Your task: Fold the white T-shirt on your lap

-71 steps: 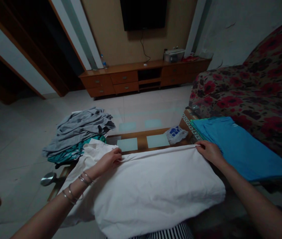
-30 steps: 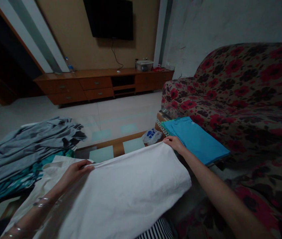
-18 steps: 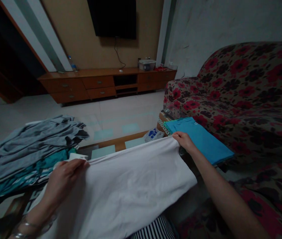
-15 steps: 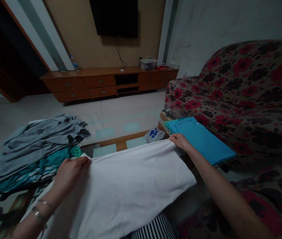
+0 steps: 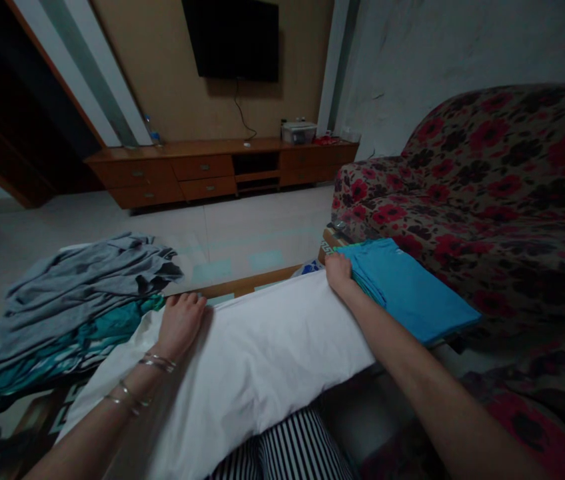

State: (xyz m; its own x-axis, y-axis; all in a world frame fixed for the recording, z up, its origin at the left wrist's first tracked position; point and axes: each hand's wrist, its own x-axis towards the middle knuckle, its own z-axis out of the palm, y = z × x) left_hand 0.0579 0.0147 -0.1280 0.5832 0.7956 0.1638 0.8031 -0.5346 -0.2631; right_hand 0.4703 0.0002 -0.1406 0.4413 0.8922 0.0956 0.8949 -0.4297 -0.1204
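Now your left hand (image 5: 180, 321) lies flat and open on the white cloth (image 5: 257, 353) at lower centre, across the bench (image 5: 242, 287), your right hand (image 5: 338, 272) pressing its far corner beside the blue shirt (image 5: 412, 290); soft, light fabric, best pinched at its corners.

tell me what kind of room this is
Most likely a home living room: a floral sofa on the right, a dark wall-mounted TV above a long wooden cabinet, and clothes spread on a low table in front.
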